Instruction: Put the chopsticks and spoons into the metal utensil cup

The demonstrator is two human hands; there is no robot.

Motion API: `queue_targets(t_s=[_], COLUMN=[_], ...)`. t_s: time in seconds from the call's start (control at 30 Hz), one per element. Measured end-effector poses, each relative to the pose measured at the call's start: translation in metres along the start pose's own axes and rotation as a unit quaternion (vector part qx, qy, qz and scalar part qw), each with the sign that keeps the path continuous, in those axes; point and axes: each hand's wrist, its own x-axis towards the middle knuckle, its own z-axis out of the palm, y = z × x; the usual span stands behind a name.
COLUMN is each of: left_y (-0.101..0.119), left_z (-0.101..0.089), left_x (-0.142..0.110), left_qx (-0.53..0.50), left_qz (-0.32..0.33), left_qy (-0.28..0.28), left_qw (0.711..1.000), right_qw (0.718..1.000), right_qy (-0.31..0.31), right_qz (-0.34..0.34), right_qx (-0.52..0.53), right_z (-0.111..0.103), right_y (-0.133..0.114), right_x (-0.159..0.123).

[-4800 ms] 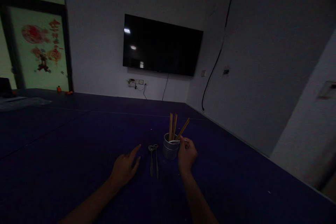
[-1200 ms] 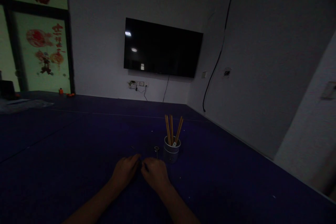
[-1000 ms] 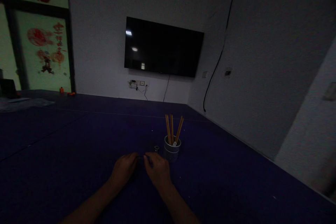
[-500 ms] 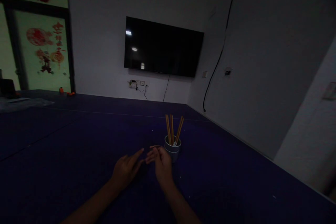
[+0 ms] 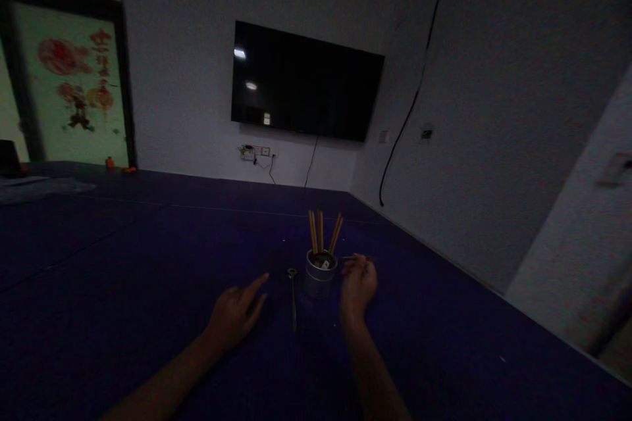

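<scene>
A grey cup point(image 5: 318, 281) stands upright on the dark purple surface, with several wooden chopsticks point(image 5: 320, 231) leaning in it. Low among them shows a small white piece point(image 5: 325, 264). To the cup's left lies a long thin metal utensil point(image 5: 294, 306) with a small rounded end; its exact kind is too dim to tell. My left hand point(image 5: 234, 317) hovers left of this utensil, fingers apart and holding nothing. On the cup's right side, my right hand point(image 5: 358, 286) is closed around a thin stick-like utensil point(image 5: 349, 258), held roughly level beside the rim.
The wide purple surface point(image 5: 187, 256) reaches to the walls. A television point(image 5: 306, 82) hangs above sockets, and a black cable point(image 5: 405, 125) runs down the right wall. Far left are clear plastic sheeting point(image 5: 47, 191) and small orange objects point(image 5: 109, 163).
My right hand has moved right, from the cup's left side to its right side, with a thin utensil. The metal utensil on the surface now shows. My left hand has barely moved.
</scene>
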Motion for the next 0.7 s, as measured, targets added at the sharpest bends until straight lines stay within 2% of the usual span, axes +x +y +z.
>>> queue_targets(t_s=[0.1, 0.4, 0.7], left_y=[-0.0005, 0.0005, 0.0001], left_z=[-0.0005, -0.0017, -0.0008], left_x=[0.0008, 0.0022, 0.0008], left_qx=[-0.003, -0.010, 0.007], left_qz=[0.012, 0.006, 0.008], left_qy=[0.019, 0.003, -0.003], left_qw=[1.000, 1.000, 1.000], right_qw=[0.998, 0.967, 0.952], right_qy=[-0.021, -0.083, -0.111], right_qz=[-0.028, -0.127, -0.151], right_qx=[-0.053, -0.206, -0.240], right_z=[0.0022, 0.0029, 0.0055], right_y=[0.0063, 0.0046, 0.0070], right_x=[-0.0013, -0.0028, -0.0028])
